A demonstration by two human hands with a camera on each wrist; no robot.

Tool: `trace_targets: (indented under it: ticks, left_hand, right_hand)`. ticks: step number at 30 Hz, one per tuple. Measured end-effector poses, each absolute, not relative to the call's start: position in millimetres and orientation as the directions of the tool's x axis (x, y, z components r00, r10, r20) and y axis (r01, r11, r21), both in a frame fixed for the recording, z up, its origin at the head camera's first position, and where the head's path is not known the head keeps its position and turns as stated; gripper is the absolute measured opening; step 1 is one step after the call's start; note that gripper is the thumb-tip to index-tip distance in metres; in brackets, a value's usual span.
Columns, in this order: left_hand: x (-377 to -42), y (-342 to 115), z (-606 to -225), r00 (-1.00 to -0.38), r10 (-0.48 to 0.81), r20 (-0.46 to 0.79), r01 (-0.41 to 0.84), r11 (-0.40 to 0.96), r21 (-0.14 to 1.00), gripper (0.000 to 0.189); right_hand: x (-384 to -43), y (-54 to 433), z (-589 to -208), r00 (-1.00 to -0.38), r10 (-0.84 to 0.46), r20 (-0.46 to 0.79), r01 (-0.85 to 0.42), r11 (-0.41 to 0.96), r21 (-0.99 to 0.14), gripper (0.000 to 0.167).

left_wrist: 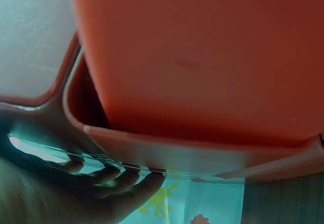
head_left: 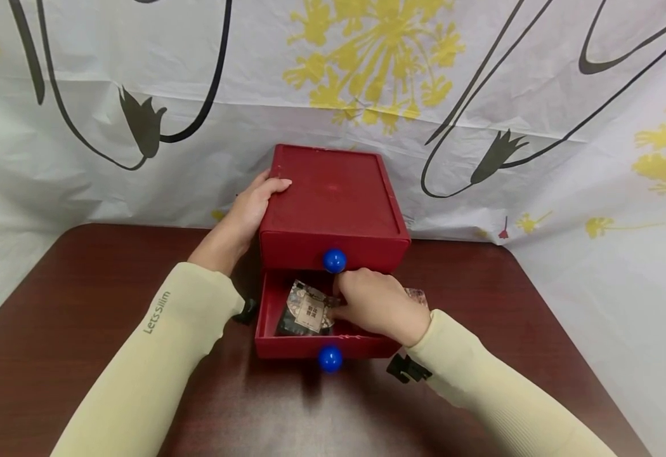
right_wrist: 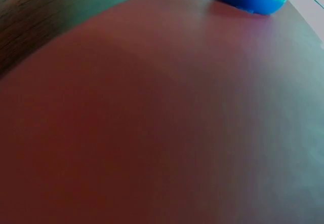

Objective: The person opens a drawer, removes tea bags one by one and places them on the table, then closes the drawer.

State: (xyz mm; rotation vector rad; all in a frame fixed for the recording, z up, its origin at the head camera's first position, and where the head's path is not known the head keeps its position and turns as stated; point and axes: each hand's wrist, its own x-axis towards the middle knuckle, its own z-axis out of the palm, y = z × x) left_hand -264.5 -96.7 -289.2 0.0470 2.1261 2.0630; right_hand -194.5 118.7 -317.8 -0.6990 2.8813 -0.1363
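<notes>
A red box with two drawers and blue knobs stands on the table. My left hand rests on its left side, thumb on the top edge; in the left wrist view its fingers lie along the side wall. The lower drawer is pulled out, and a dark packet with a patterned top and pale label leans inside it. My right hand reaches into the drawer, thumb and forefinger pinching that packet's right edge. Behind this hand shows a corner of patterned packaging; its support is hidden.
The upper drawer's blue knob is just above my right hand, and the lower blue knob juts forward. Dark brown table surrounds the box. A white flower-printed cloth hangs close behind.
</notes>
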Motion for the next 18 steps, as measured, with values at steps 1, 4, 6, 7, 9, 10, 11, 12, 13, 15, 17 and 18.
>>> trace_targets:
  ticks: [1, 4, 6, 7, 9, 10, 11, 12, 13, 15, 17, 18]
  left_hand:
    - [-264.6, -96.5, -289.0, -0.984, 0.145, -0.106, -0.102, 0.037, 0.994, 0.069]
    - [-264.6, -96.1, -288.5, -0.984, 0.142, -0.107, -0.103, 0.038, 0.994, 0.069]
    - [-264.6, -96.0, -288.5, -0.984, 0.142, -0.107, -0.102, 0.038, 0.994, 0.069]
    - [-264.6, -96.0, -288.5, -0.984, 0.142, -0.107, -0.102, 0.038, 0.994, 0.069]
    - [-264.5, -95.9, -288.4, -0.984, 0.140, -0.107, -0.102, 0.042, 0.994, 0.069]
    - [-264.6, -95.9, -288.3, -0.984, 0.139, -0.107, -0.102, 0.043, 0.994, 0.069]
    - [-264.6, -95.8, -288.3, -0.985, 0.138, -0.107, -0.102, 0.043, 0.994, 0.069]
    - [-264.7, -95.7, -288.2, -0.985, 0.138, -0.107, -0.102, 0.043, 0.994, 0.069]
    - [-264.6, -95.7, -288.2, -0.985, 0.137, -0.107, -0.102, 0.044, 0.994, 0.070]
    - [-264.4, -95.9, -288.4, -0.985, 0.137, -0.107, -0.102, 0.042, 0.994, 0.070]
    - [-264.5, -96.0, -288.6, -0.985, 0.140, -0.106, -0.102, 0.036, 0.994, 0.069]
    - [-264.5, -96.1, -288.8, -0.984, 0.139, -0.107, -0.103, 0.035, 0.994, 0.069]
  right_hand:
    - [-194.6, 118.6, -317.9, -0.874, -0.463, -0.147, -0.447, 0.885, -0.129, 0.029]
    - [-195.1, 118.2, -318.4, -0.870, -0.467, -0.160, -0.449, 0.883, -0.136, 0.024]
    - [-195.0, 117.9, -318.8, -0.868, -0.469, -0.162, -0.450, 0.882, -0.138, 0.020]
    - [-195.0, 117.8, -319.0, -0.868, -0.469, -0.161, -0.451, 0.882, -0.139, 0.019]
    - [-194.8, 117.7, -319.0, -0.872, -0.464, -0.158, -0.447, 0.884, -0.135, 0.018]
    - [-194.7, 117.6, -319.2, -0.874, -0.461, -0.153, -0.444, 0.886, -0.134, 0.020]
    - [-194.5, 117.5, -319.0, -0.877, -0.458, -0.148, -0.441, 0.887, -0.136, 0.022]
    - [-194.5, 117.3, -318.9, -0.879, -0.454, -0.145, -0.436, 0.889, -0.140, 0.025]
    - [-194.4, 117.1, -318.8, -0.881, -0.450, -0.144, -0.431, 0.890, -0.148, 0.027]
    - [-194.4, 116.5, -318.7, -0.882, -0.449, -0.142, -0.426, 0.890, -0.164, 0.028]
    - [-194.2, 115.8, -319.2, -0.882, -0.450, -0.138, -0.427, 0.888, -0.172, 0.027]
    - [-194.1, 115.5, -319.6, -0.882, -0.451, -0.134, -0.429, 0.888, -0.168, 0.026]
